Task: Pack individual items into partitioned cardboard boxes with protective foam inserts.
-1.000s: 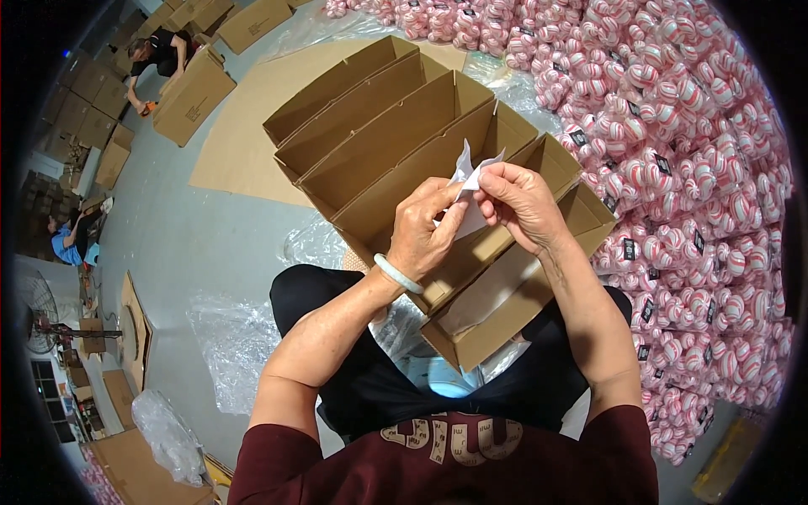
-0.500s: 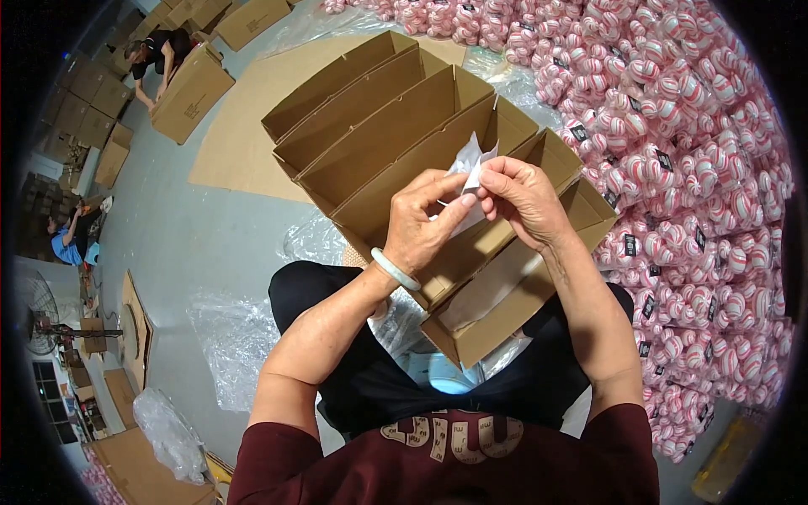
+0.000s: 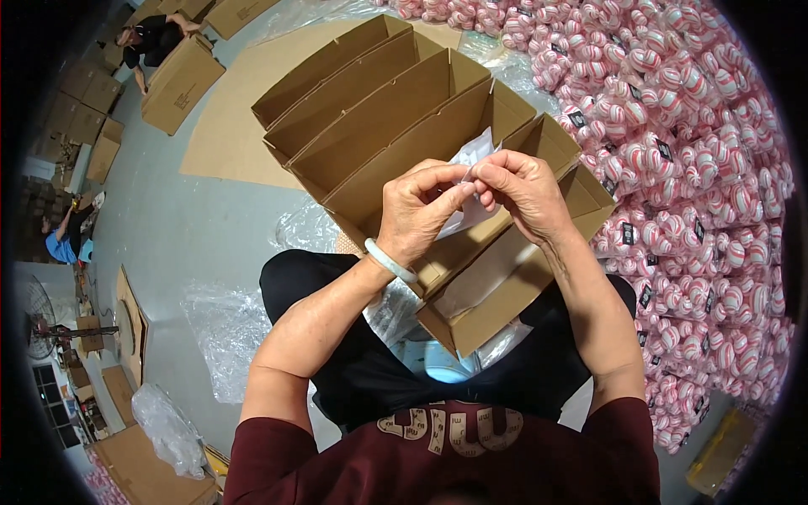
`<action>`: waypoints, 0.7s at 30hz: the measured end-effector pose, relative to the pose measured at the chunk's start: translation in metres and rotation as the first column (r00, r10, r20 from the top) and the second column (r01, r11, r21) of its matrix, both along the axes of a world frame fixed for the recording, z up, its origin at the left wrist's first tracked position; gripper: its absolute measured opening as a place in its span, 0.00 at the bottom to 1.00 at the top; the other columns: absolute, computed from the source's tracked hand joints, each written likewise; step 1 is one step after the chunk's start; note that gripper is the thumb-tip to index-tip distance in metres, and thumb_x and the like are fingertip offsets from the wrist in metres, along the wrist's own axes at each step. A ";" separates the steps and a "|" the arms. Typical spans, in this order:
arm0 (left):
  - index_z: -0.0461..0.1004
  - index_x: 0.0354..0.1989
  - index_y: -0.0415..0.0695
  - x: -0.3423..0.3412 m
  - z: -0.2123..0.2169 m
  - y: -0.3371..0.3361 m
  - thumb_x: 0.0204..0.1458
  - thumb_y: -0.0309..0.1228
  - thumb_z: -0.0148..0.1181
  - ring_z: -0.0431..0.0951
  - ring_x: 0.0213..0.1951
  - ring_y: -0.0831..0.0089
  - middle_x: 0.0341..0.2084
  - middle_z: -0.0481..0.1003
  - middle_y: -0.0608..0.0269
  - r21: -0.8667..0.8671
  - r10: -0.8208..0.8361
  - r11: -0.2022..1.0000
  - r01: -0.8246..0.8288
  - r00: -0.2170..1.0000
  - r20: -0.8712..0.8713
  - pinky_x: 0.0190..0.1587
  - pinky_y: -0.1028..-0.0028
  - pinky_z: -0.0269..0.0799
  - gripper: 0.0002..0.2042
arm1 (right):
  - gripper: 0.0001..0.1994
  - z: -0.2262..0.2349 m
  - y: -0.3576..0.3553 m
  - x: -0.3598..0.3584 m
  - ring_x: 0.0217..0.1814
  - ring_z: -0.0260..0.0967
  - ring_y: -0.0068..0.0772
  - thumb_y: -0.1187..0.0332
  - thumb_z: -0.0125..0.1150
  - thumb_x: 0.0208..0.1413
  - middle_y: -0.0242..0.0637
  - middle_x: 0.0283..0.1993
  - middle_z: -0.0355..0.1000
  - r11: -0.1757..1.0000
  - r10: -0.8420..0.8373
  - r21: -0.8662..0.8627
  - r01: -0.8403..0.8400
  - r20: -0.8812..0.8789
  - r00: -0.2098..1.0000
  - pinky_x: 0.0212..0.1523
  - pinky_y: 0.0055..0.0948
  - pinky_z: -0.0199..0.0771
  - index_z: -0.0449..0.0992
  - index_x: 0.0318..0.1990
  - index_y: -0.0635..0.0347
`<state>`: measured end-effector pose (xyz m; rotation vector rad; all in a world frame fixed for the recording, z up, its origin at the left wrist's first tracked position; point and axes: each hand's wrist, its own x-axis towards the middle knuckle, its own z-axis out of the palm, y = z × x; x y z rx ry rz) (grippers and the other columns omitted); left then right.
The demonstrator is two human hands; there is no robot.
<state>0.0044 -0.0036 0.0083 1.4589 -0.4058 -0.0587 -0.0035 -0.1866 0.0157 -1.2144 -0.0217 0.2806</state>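
Note:
My left hand (image 3: pixel 417 210), with a pale bangle at the wrist, and my right hand (image 3: pixel 528 198) meet fingertip to fingertip over a row of open cardboard boxes (image 3: pixel 396 114). Both are closed in a pinch on a thin white sheet (image 3: pixel 474 151), paper or film. Much of the sheet is hidden behind my fingers, and part of it hangs below them. Closest to my lap is a narrow box (image 3: pixel 505 324) with a whitish sheet (image 3: pixel 484 282) inside.
A large heap of red-and-white striped balls in clear wrap (image 3: pixel 673 160) fills the right side. Clear plastic (image 3: pixel 219 337) lies on the grey floor to the left. Behind the boxes is a flat cardboard sheet (image 3: pixel 244 126). A person (image 3: pixel 156 40) bends over a carton (image 3: pixel 181 88) at the far left.
My fingertips have closed together more tightly, and the sheet's folded corner that stood up between them is now mostly covered. The whole view has shifted slightly.

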 end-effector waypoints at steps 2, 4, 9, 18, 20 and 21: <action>0.79 0.39 0.38 -0.002 0.001 0.000 0.50 0.24 0.63 0.75 0.34 0.78 0.32 0.76 0.62 -0.001 -0.017 1.000 0.017 1.000 -0.017 0.36 0.79 0.71 0.09 | 0.07 0.001 0.001 -0.001 0.27 0.69 0.18 0.68 0.58 0.58 0.32 0.30 0.73 1.000 0.003 0.000 -0.003 0.011 1.000 0.30 0.16 0.70 0.75 0.37 0.63; 0.79 0.39 0.37 -0.002 0.003 0.001 0.50 0.24 0.62 0.75 0.34 0.78 0.31 0.76 0.61 0.020 -0.019 1.000 0.019 1.000 -0.012 0.35 0.79 0.71 0.08 | 0.07 0.003 0.002 -0.002 0.27 0.69 0.18 0.68 0.58 0.59 0.32 0.29 0.73 1.000 0.006 0.000 -0.006 0.022 1.000 0.30 0.16 0.70 0.75 0.37 0.63; 0.77 0.42 0.34 -0.004 0.004 -0.001 0.53 0.22 0.59 0.75 0.33 0.79 0.36 0.75 0.60 -0.040 -0.081 0.996 0.081 0.997 0.002 0.36 0.81 0.74 0.09 | 0.07 -0.001 -0.003 -0.004 0.27 0.69 0.20 0.67 0.58 0.59 0.31 0.28 0.72 0.998 0.000 0.060 0.001 -0.021 1.000 0.30 0.17 0.70 0.73 0.34 0.62; 0.78 0.40 0.35 -0.007 0.005 -0.002 0.54 0.23 0.59 0.76 0.33 0.77 0.35 0.75 0.60 -0.057 -0.130 0.990 0.125 0.988 -0.082 0.37 0.80 0.75 0.08 | 0.06 0.015 0.000 -0.015 0.28 0.69 0.18 0.74 0.64 0.51 0.32 0.30 0.72 0.980 -0.004 -0.193 0.037 0.170 0.985 0.31 0.18 0.71 0.72 0.34 0.62; 0.78 0.40 0.35 -0.008 0.007 -0.002 0.54 0.24 0.60 0.75 0.34 0.78 0.33 0.76 0.61 -0.055 -0.128 0.991 0.123 0.987 -0.100 0.37 0.79 0.75 0.08 | 0.06 0.015 -0.001 -0.017 0.29 0.69 0.19 0.75 0.64 0.51 0.32 0.30 0.72 0.981 -0.003 -0.189 0.036 0.173 0.985 0.31 0.18 0.71 0.72 0.34 0.63; 0.78 0.40 0.35 -0.008 0.007 -0.002 0.54 0.24 0.60 0.75 0.34 0.78 0.33 0.76 0.61 -0.056 -0.129 0.991 0.123 0.986 -0.102 0.37 0.79 0.75 0.08 | 0.06 0.015 -0.001 -0.017 0.29 0.70 0.19 0.76 0.64 0.51 0.32 0.30 0.72 0.983 -0.001 -0.182 0.034 0.180 0.984 0.31 0.18 0.72 0.72 0.35 0.63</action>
